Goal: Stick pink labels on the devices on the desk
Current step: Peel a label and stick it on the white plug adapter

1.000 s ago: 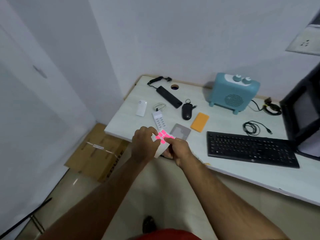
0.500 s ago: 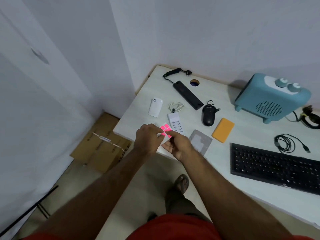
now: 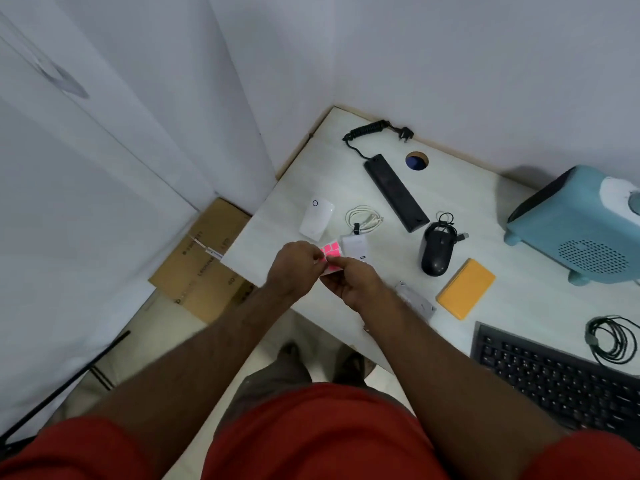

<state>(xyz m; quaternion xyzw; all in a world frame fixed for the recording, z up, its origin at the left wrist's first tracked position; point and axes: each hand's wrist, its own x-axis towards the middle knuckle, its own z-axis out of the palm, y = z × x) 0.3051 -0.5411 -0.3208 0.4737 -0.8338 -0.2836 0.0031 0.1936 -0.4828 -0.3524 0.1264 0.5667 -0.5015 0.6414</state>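
Note:
Both hands meet over the desk's near left corner. My right hand (image 3: 356,284) holds a small white sheet of pink labels (image 3: 331,252) from below. My left hand (image 3: 294,266) pinches at the sheet's left edge. Behind the sheet lie a white multi-port charger (image 3: 355,245), partly hidden, and a white oval device (image 3: 317,220). Further right sit a black mouse (image 3: 436,251), a black power strip (image 3: 394,192), an orange power bank (image 3: 465,289), a grey flat device (image 3: 414,299), a teal heater (image 3: 581,226) and a black keyboard (image 3: 561,379).
A coiled white cable (image 3: 363,220) lies beside the charger, a coiled black cable (image 3: 611,339) above the keyboard. The white desk (image 3: 346,168) has a round cable hole (image 3: 416,161). A cardboard box (image 3: 201,261) rests on the floor by the left wall.
My view has swung left and down, so the desk items shifted right. Both hands stay together on the label sheet, which has moved closer to the white charger.

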